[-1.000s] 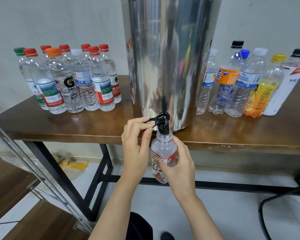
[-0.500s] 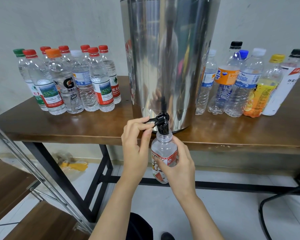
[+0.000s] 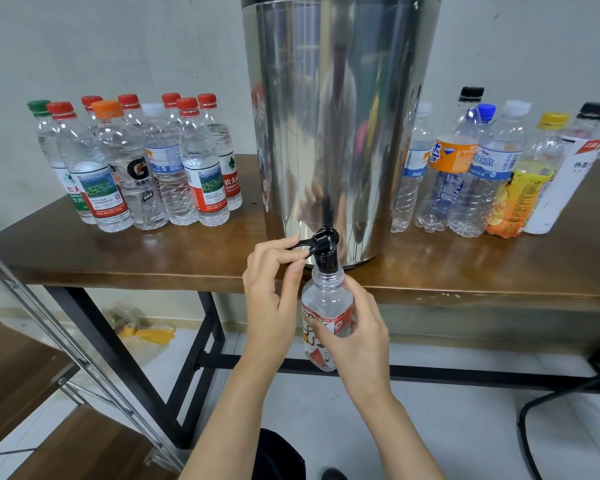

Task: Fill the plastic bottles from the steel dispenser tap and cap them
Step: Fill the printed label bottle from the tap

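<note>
A tall steel dispenser (image 3: pixel 340 126) stands at the middle of the wooden table (image 3: pixel 118 258), with its black tap (image 3: pixel 324 247) hanging over the front edge. My left hand (image 3: pixel 274 289) pinches the tap's lever between thumb and fingers. My right hand (image 3: pixel 354 334) grips a clear uncapped bottle (image 3: pixel 323 306) with a red and white label, its mouth right under the spout. The bottle looks full almost to the neck.
Several capped bottles filled with water (image 3: pixel 136 168) stand on the table left of the dispenser. Several capped, mostly empty bottles (image 3: pixel 482 174) stand on the right. A metal and wood shelf (image 3: pixel 32 375) is at the lower left. A black chair base (image 3: pixel 568 410) is at the lower right.
</note>
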